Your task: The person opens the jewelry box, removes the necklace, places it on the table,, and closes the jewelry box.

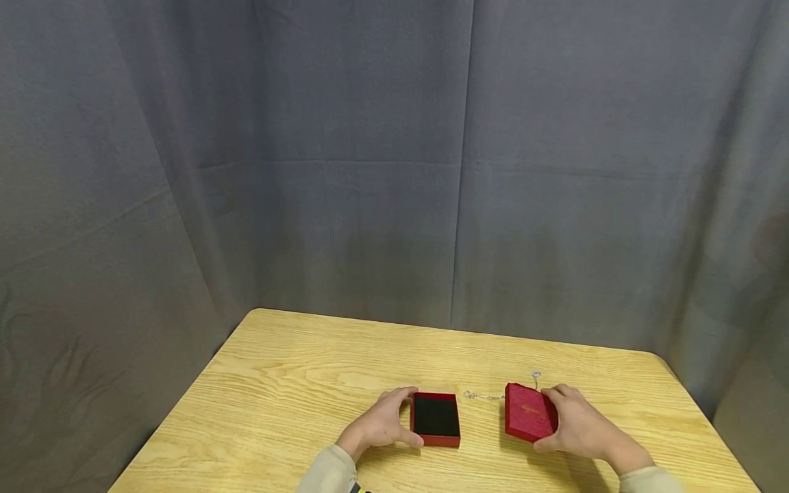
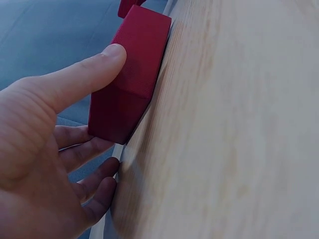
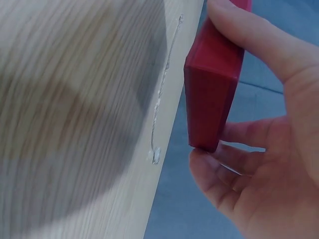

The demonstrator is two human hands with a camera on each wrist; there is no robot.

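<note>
A small red box base [image 1: 435,441] with a black lining sits on the table, its inside facing up. My left hand [image 1: 383,419] grips it at its left side, thumb on the near wall and fingers at the far corner. In my right hand [image 1: 579,422] is the matching red lid [image 1: 529,412], with gold lettering on top; I hold it by its right side, thumb at the near edge. The right wrist view shows the lid raised off the table. A thin silvery chain [image 3: 158,102] lies on the table beneath and behind it, partly hidden by the lid in the head view.
The light wood table [image 1: 277,397] has rounded far corners. Grey curtains [image 1: 370,205] hang behind it and along both sides.
</note>
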